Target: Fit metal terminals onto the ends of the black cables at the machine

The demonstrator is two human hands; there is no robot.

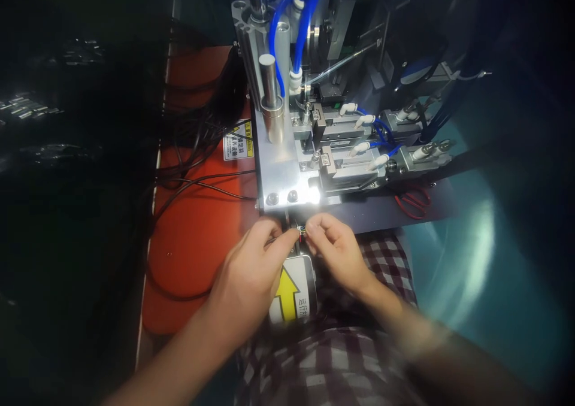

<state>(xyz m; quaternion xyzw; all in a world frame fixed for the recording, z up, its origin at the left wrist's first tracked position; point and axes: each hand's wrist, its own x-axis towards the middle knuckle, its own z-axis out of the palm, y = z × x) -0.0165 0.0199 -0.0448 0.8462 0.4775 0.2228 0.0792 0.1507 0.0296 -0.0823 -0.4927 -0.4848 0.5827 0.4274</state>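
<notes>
My left hand (251,268) is closed in a pinch, thumb against bent fingers, on a thin cable end with small coloured wires (302,233). Facing it, my right hand (336,250) pinches the other side of these wires between thumb and forefinger. Red and yellow strands show in the narrow gap between the fingertips; their exact ends are too small to make out. Both hands are just in front of a metal machine fixture (281,181). Below them lies a white plate with a yellow arrow (290,292), partly covered by my left hand.
Blue air hoses (275,41) and white fittings rise from the fixture. Black cables (197,181) spread over an orange-red surface (188,244) at left, beside a warning label (238,141). Something with red loop handles (413,202) lies on the dark plate at right.
</notes>
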